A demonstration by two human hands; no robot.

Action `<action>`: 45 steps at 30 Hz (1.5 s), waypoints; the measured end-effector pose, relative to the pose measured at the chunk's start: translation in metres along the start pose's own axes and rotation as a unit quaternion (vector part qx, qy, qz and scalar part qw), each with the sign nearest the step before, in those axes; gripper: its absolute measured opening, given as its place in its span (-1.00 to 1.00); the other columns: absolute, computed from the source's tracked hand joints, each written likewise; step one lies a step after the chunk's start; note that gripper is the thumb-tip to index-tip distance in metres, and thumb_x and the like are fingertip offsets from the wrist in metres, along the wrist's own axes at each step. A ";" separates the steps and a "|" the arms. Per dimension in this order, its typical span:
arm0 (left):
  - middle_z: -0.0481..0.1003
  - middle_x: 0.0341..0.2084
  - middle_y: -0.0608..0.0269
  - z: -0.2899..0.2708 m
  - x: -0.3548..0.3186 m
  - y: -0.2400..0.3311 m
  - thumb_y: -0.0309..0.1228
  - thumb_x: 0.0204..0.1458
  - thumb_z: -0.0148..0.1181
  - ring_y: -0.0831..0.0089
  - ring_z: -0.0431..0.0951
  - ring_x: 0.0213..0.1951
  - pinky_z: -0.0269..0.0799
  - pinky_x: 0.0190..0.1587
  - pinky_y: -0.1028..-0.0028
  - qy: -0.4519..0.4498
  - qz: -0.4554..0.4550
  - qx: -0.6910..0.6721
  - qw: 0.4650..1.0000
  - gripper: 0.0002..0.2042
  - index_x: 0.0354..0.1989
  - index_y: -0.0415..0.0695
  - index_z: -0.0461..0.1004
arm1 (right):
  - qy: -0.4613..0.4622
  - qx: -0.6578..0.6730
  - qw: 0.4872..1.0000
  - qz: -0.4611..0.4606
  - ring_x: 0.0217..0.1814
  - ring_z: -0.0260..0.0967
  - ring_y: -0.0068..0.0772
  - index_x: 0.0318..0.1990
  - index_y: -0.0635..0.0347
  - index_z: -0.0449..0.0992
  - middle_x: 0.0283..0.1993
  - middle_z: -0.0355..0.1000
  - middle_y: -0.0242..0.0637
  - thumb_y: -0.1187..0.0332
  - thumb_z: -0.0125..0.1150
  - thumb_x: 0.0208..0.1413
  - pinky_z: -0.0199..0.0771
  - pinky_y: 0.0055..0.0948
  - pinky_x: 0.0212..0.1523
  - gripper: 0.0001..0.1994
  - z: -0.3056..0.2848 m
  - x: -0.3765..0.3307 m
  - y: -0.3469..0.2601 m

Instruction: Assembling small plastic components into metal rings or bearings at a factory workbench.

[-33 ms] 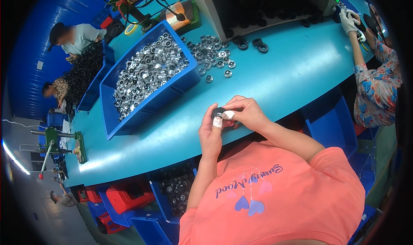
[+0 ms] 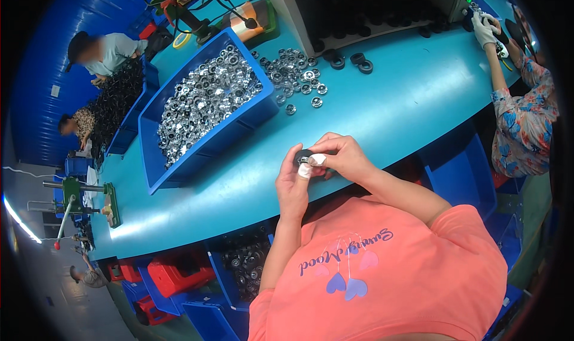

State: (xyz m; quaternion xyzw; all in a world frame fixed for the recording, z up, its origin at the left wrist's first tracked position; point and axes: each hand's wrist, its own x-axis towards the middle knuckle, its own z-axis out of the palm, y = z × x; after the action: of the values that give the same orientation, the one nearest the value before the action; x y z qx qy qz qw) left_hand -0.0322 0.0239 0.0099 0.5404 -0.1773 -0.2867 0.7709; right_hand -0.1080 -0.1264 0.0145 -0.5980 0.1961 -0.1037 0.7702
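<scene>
Close to the near edge of the bench, my two hands meet around a small black ring with a shiny centre [image 2: 303, 156]. My left hand [image 2: 291, 179] grips it from the left, its white-wrapped thumb on the near side. From the right, my right hand [image 2: 343, 157] pinches the same ring, its thumb also wrapped in white. Fingers cover much of the ring, so its full shape is hidden. Beyond my hands stands a blue bin [image 2: 206, 164] filled with shiny clear-and-silver round parts [image 2: 209, 93]. More such loose parts [image 2: 293, 72] lie on the bench beside it.
Several black rings [image 2: 365, 67] lie on the turquoise bench [image 2: 382, 107] before a grey box-like machine [image 2: 296, 18]. A green hand press [image 2: 110, 206] stands at the left end. At right, a co-worker's gloved hand [image 2: 483, 31] works. Blue bins and red stools [image 2: 179, 275] are below.
My left thumb has shifted slightly to the right against the ring. Both hands otherwise keep their place and grip.
</scene>
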 end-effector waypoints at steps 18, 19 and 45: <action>0.56 -0.29 0.27 -0.006 0.014 -0.002 -0.51 0.35 0.10 0.66 0.49 -0.46 0.47 -0.49 0.61 0.053 0.012 0.157 0.986 -0.75 0.14 -0.17 0.55 | 0.030 -0.059 0.995 -0.068 -0.36 0.51 -0.61 -0.05 0.19 0.73 -0.16 0.48 -0.35 0.34 0.32 0.28 0.54 -0.62 -0.53 -0.80 0.008 0.000 0.005; 0.56 -0.30 0.28 -0.006 0.014 0.003 -0.50 0.36 0.10 0.66 0.48 -0.46 0.45 -0.49 0.62 0.038 -0.002 0.133 0.990 -0.76 0.14 -0.17 0.55 | 0.034 -0.029 0.998 -0.048 -0.37 0.52 -0.59 -0.08 0.19 0.74 -0.19 0.48 -0.34 0.31 0.34 0.27 0.54 -0.60 -0.55 -0.80 0.007 0.003 0.008; 0.56 -0.05 0.18 -0.011 0.011 0.005 -0.58 0.19 0.29 0.44 0.62 -0.09 0.66 -0.24 0.49 -0.035 -0.024 0.084 0.996 -0.40 0.42 -0.17 0.27 | -0.029 0.012 0.999 0.018 -0.34 0.54 -0.58 0.07 0.26 0.64 -0.23 0.59 -0.29 0.33 0.26 0.29 0.62 -0.52 -0.46 -0.72 -0.005 0.015 0.010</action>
State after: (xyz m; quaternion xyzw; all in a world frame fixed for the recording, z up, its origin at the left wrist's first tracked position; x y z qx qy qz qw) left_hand -0.0161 0.0265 0.0100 0.5967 -0.2142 -0.3082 0.7092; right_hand -0.0975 -0.1336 0.0013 -0.5881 0.1829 -0.0744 0.7843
